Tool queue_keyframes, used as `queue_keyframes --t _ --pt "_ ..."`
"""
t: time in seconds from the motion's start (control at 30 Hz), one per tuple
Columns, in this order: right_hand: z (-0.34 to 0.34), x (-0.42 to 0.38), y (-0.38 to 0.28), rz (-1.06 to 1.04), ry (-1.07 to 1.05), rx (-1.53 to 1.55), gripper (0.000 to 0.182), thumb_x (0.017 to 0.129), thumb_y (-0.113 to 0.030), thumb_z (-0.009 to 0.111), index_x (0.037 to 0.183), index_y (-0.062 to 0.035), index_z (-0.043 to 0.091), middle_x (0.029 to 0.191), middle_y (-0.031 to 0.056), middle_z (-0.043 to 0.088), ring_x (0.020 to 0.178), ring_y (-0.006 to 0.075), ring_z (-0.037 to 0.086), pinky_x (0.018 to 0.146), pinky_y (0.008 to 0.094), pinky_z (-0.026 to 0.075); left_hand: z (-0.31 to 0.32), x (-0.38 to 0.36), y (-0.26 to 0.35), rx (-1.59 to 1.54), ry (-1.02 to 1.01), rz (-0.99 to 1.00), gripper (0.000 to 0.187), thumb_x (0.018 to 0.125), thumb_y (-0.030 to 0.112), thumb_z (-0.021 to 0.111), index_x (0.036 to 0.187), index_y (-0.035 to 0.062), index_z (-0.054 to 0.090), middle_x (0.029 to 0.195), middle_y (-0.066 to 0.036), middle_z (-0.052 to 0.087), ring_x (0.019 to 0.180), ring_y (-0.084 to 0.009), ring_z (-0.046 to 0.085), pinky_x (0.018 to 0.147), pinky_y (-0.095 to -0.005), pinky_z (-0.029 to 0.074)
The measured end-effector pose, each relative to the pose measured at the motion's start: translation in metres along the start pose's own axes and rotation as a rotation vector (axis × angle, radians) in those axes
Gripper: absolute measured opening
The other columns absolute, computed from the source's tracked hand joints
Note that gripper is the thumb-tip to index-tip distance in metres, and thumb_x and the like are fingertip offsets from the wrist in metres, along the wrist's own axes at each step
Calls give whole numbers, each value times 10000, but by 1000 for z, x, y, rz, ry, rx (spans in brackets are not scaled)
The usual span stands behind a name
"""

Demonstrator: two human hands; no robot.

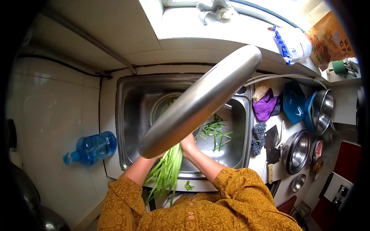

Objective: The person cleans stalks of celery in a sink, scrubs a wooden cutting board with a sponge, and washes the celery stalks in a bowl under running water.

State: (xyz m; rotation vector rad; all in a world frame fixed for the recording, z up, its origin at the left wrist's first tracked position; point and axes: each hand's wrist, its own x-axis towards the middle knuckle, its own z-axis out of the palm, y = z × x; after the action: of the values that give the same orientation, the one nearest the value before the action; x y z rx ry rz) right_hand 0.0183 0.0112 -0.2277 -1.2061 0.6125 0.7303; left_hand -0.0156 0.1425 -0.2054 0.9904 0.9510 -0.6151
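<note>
A bunch of long green stalks [167, 171] hangs over the front edge of the steel sink [124, 127]. My right hand [188, 144] grips the top of the bunch. My left forearm [140, 169] reaches in beside the stalks, but the left hand is hidden under a big shiny metal tube [200, 102] that crosses the view diagonally. More cut green pieces [216, 133] lie on the sink floor. A round metal basin [160, 106] sits at the back of the sink, partly hidden by the tube.
A green scrap [189, 186] lies on the sink's front rim. To the right are a cleaver [271, 148], steel bowls [296, 150], a purple cloth [266, 107] and a blue dish [293, 101]. A blue water bottle [92, 148] lies on the floor at left.
</note>
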Motion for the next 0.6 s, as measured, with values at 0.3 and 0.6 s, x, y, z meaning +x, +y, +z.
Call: queue_keyframes --t 0.3,0.6 --pt "0 39 -8 77 -243 308 439 920 -202 554 1271 14 404 1207 156 539 1085 244 546 933 346 441 -5 12 40 -302 -295 -137 600 910 418 548 1350 42 388 1223 -134 552 1102 -228 567 924 -367 495" --pt "-26 -6 -51 -105 -286 -131 647 942 -262 481 1445 25 192 1446 223 326 1331 293 353 1087 370 296 8 -3 20 310 -71 314 835 767 36 671 1448 65 190 1317 -140 459 1212 -227 472 1012 -344 391"
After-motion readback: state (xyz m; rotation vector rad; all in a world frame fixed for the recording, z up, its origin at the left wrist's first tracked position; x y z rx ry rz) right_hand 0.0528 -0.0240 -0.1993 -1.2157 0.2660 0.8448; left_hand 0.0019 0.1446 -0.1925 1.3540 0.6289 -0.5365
